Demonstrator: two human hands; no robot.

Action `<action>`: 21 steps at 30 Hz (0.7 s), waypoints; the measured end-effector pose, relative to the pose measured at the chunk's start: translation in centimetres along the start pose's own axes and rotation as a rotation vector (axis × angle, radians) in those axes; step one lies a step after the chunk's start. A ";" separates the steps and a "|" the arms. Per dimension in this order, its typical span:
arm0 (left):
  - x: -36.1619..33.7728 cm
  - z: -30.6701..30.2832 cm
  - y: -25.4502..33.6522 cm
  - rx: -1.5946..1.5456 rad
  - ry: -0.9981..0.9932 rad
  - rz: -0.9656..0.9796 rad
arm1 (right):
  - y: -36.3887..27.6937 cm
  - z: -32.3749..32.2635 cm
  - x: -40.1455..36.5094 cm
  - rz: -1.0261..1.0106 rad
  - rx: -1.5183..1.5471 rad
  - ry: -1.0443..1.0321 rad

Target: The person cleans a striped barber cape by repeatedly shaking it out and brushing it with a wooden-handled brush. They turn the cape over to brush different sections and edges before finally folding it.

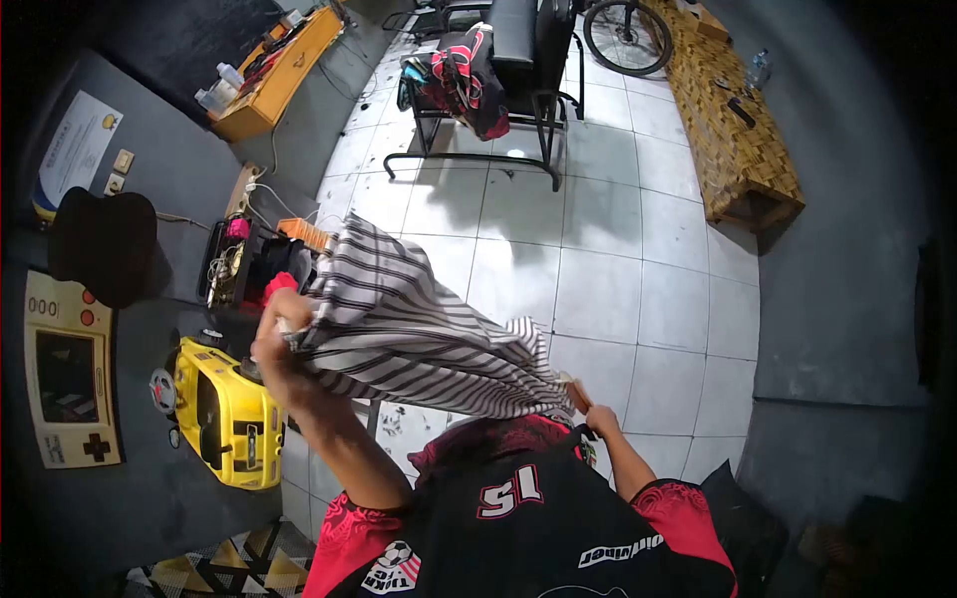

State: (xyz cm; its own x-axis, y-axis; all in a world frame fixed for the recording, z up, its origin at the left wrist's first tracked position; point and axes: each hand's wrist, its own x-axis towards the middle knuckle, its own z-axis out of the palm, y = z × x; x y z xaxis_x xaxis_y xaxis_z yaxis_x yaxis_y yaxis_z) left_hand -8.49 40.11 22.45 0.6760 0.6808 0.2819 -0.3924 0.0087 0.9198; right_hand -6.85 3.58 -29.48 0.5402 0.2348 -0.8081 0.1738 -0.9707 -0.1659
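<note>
A black-and-white striped cloth hangs stretched and creased between my two hands, across the front of my body. My left hand is closed round the cloth's upper left end, raised beside a shelf. Lower down at the right, my right hand is closed on the handle of a brush-like brown object, which lies against the cloth's right end. The exact shape of this brown object is hard to make out.
A black barber-style chair with clothing on it stands ahead. To the left are an orange wall shelf, a rack and a yellow toy car. A woven-pattern bench and a bicycle wheel are at the right.
</note>
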 end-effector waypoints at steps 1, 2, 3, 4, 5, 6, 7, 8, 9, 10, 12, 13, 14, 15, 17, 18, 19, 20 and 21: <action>0.0 0.2 -0.4 0.139 0.024 -0.060 | -0.8 -1.5 -0.4 -0.104 0.022 0.109; -0.2 1.0 -0.6 0.158 0.065 -0.172 | -2.6 -4.0 -1.1 -0.100 0.168 0.169; -0.5 1.7 -1.2 0.148 -0.020 -0.116 | -4.5 -6.1 -1.4 -0.093 0.316 0.226; -0.9 2.1 -1.9 0.137 -0.107 -0.062 | -6.2 -7.4 -1.7 -0.197 0.636 0.425; -0.9 1.7 -2.4 0.258 -0.207 -0.022 | -9.8 -12.4 -5.8 -0.231 1.138 0.149; -0.9 1.6 -2.8 0.376 -0.310 0.022 | -12.5 -17.4 -10.3 -0.370 1.403 -0.038; -1.1 2.4 -2.4 0.548 -0.401 0.085 | -14.7 -21.0 -13.8 -0.516 1.659 -0.234; -1.2 2.8 -2.1 0.592 -0.522 0.086 | -16.3 -22.7 -15.9 -0.671 1.692 -0.236; -1.3 3.1 -2.2 0.606 -0.584 0.104 | -17.5 -23.7 -17.3 -0.830 1.718 -0.236; -1.4 3.3 -2.2 0.620 -0.644 0.123 | -18.4 -24.5 -18.5 -0.984 1.672 -0.251; -1.3 3.8 -1.4 0.649 -0.655 0.225 | -19.5 -25.3 -20.1 -1.283 1.556 -0.281; -1.3 3.9 -1.2 0.647 -0.619 0.274 | -19.7 -25.1 -20.1 -1.227 1.473 -0.259; -1.4 3.8 -1.0 0.645 -0.581 0.325 | -19.7 -24.4 -19.6 -1.123 1.410 -0.211; -1.4 3.5 -1.3 0.648 -0.491 0.463 | -19.6 -22.9 -18.3 -1.021 1.344 -0.167; -1.7 1.7 -1.1 0.711 -0.251 0.564 | -17.8 -17.4 -11.9 -0.863 1.107 -0.038; -1.7 1.0 -1.5 0.717 -0.085 0.693 | -16.2 -15.2 -9.8 -0.774 0.932 0.132; -1.7 0.5 -1.2 0.570 0.047 0.617 | -14.4 -12.9 -8.2 -0.681 0.754 0.293; -1.7 0.1 -0.9 0.421 0.177 0.540 | -11.6 -9.2 -5.2 -0.472 0.561 0.278; -1.6 0.4 -0.1 0.361 0.263 0.478 | -8.8 -6.4 -3.1 -0.265 0.367 0.263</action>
State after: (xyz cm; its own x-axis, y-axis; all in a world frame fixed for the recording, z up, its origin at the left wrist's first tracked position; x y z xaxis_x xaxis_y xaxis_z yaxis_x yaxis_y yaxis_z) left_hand -9.27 38.79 22.00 0.2860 0.7054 0.6486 -0.3472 -0.5546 0.7562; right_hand -4.81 11.74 -21.92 0.7133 0.4336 -0.5506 0.0576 -0.8192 -0.5705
